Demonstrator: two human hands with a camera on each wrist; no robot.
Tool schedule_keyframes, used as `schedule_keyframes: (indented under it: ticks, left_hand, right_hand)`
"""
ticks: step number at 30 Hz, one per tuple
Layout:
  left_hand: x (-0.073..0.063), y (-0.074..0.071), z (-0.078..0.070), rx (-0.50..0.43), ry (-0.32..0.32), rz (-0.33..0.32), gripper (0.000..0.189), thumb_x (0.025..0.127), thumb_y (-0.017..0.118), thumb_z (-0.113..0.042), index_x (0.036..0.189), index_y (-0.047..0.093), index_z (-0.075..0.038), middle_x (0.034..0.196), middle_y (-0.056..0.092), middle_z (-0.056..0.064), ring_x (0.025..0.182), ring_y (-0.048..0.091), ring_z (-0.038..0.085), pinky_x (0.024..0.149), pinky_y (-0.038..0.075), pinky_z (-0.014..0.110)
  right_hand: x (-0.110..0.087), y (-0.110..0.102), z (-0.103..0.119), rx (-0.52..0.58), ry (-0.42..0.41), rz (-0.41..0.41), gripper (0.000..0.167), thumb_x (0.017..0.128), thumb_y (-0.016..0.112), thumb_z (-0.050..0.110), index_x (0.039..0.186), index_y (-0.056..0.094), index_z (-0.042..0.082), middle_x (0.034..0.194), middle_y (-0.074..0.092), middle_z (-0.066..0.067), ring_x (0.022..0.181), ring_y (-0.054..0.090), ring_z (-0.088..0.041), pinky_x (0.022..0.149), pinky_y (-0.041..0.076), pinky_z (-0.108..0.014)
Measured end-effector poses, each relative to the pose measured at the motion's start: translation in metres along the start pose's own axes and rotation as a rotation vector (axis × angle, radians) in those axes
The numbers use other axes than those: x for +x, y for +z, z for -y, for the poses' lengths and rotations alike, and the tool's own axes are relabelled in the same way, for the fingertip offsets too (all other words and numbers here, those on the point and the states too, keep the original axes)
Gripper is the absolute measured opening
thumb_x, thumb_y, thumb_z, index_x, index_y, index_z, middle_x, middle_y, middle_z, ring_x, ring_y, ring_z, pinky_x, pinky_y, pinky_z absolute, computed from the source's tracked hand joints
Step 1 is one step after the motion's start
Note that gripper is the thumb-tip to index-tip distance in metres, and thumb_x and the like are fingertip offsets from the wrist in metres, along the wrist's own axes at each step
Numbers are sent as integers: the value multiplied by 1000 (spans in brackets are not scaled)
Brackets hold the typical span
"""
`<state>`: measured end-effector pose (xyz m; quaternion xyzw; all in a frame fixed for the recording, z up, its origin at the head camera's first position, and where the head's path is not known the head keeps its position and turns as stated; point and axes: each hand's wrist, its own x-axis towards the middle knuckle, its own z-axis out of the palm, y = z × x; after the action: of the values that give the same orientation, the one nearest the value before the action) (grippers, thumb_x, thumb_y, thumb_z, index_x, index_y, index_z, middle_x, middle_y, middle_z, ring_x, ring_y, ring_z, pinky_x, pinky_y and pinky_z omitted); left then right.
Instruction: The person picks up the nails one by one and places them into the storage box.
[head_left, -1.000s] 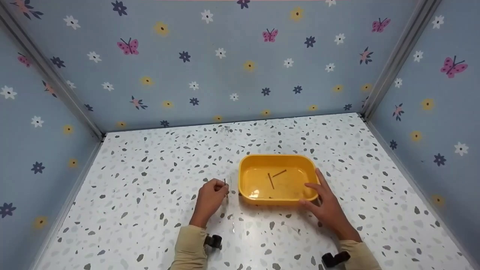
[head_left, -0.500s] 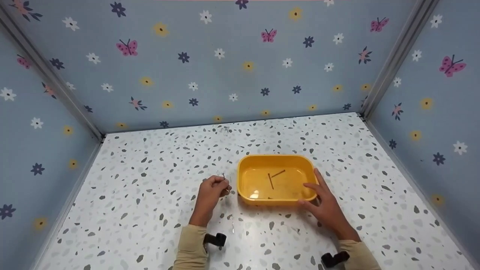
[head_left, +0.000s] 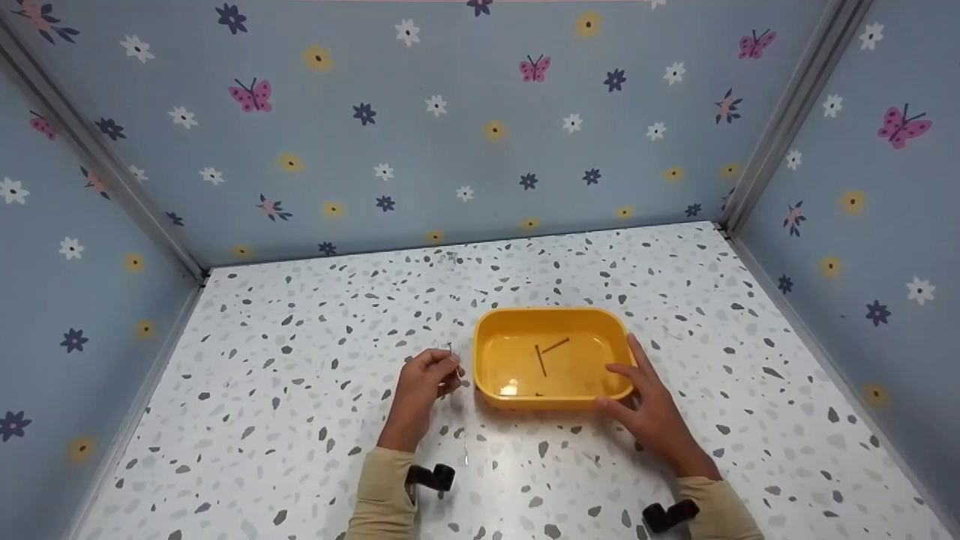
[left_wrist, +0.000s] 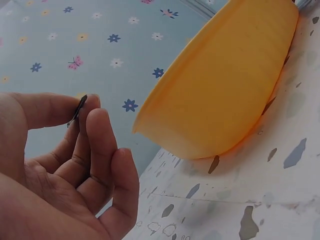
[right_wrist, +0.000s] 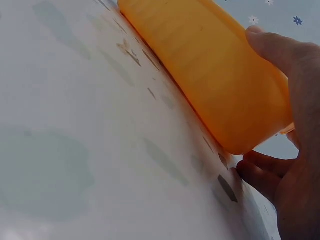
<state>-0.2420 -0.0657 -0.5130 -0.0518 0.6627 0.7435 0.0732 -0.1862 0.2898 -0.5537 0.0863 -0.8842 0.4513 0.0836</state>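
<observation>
Between thumb and index finger, my left hand [head_left: 422, 390] pinches a thin dark nail [left_wrist: 77, 110], its other fingers loosely bent. Most of this nail is hidden by the fingertips. The hand hovers just left of a yellow plastic tub [head_left: 551, 402]. At the tub's right end my right hand [head_left: 654, 414] grips the corner, thumb on the near rim, one finger over the edge and others outside low by the table. Inside the tub lie a slanted nail [head_left: 556, 345] and another nail [head_left: 541, 361] whose heads are small. A bit of another dark piece shows behind the near wall.
The tub stands on a white speckled tabletop [head_left: 300, 420]. Blue panels printed with flowers and butterflies [head_left: 465, 150] enclose the back and both sides, joined by grey corner posts [head_left: 795, 112]. Black wrist mounts [head_left: 431, 478] sit on both beige sleeves.
My left hand has lifted slightly and shifted a little toward the tub, and the nail in its fingers has turned. The right hand keeps its hold on the tub.
</observation>
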Motion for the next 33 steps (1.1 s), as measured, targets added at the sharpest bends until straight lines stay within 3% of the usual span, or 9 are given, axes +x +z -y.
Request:
schedule_keyframes:
  ticks: [5, 8, 15, 22, 33]
  left_hand:
    - [1, 2, -2, -20, 1, 8, 27, 98, 63, -12, 112, 60, 11, 91, 65, 13, 91, 64, 36, 79, 56, 34]
    - [1, 4, -4, -24, 6, 13, 26, 98, 63, -13, 111, 61, 10, 90, 65, 12, 87, 64, 32, 78, 56, 34]
    - [2, 8, -7, -69, 42, 58, 24, 98, 62, -11, 110, 61, 10, 89, 64, 11, 76, 61, 18, 78, 55, 33]
    - [1, 12, -12, -63, 53, 89, 25, 100, 60, -12, 114, 61, 9, 91, 64, 11, 77, 61, 18, 76, 54, 32]
    - [-3, 26, -19, -79, 55, 119, 25, 101, 58, -12, 113, 60, 9, 93, 62, 14, 85, 62, 24, 80, 55, 31]
  right_hand:
    - [0, -1, 0, 3, -19, -8, 59, 88, 76, 42, 135, 60, 10, 168, 7, 2, 151, 15, -28, 117, 22, -35]
    - [1, -1, 0, 0, -29, -9, 59, 88, 77, 41, 135, 59, 10, 168, 7, 0, 151, 15, -30, 117, 21, -31]
    - [2, -1, 1, 0, -5, -8, 58, 88, 77, 42, 135, 60, 11, 168, 7, -1, 151, 15, -29, 116, 23, -51]
    - [3, -2, 1, -5, -1, -11, 60, 87, 78, 42, 135, 60, 11, 168, 7, 1, 151, 16, -27, 116, 23, -46]
    - [0, 0, -1, 8, -1, -2, 62, 87, 77, 44, 136, 59, 11, 168, 6, 1, 151, 14, -31, 116, 20, -56]
